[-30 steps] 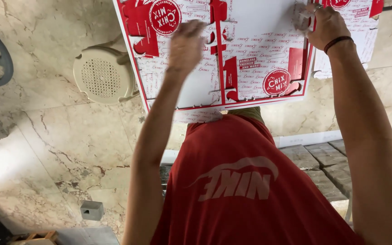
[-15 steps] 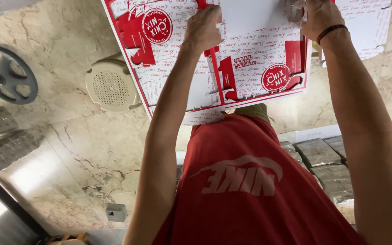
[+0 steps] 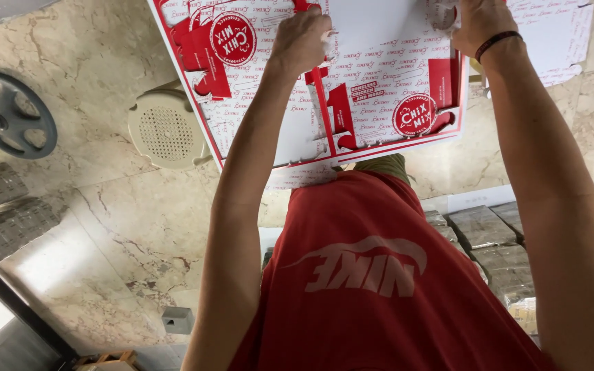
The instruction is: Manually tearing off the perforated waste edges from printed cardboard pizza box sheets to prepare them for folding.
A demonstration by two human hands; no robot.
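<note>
A flat red-and-white printed cardboard box blank [image 3: 379,89] fills the top of the head view, above my red shirt. My left hand [image 3: 302,38] is closed on a red flap near the blank's middle. My right hand [image 3: 477,24], with a dark band on its wrist, grips the blank at its upper right edge. A small whitish thing sits by that hand's fingers, and I cannot tell what it is. Both arms reach up from the bottom of the picture, and the fingertips are partly hidden behind the card.
Under the blank is a beige marble surface [image 3: 125,227]. A round beige perforated object [image 3: 165,130] lies left of the blank, and a grey metal wheel [image 3: 9,113] lies further left. More printed blanks [image 3: 551,34] lie at upper right, wrapped bundles [image 3: 489,227] at right.
The view has drifted, so the grey wheel and the round beige object now sit further right. Both hands keep their hold on the blank, which has shifted slightly.
</note>
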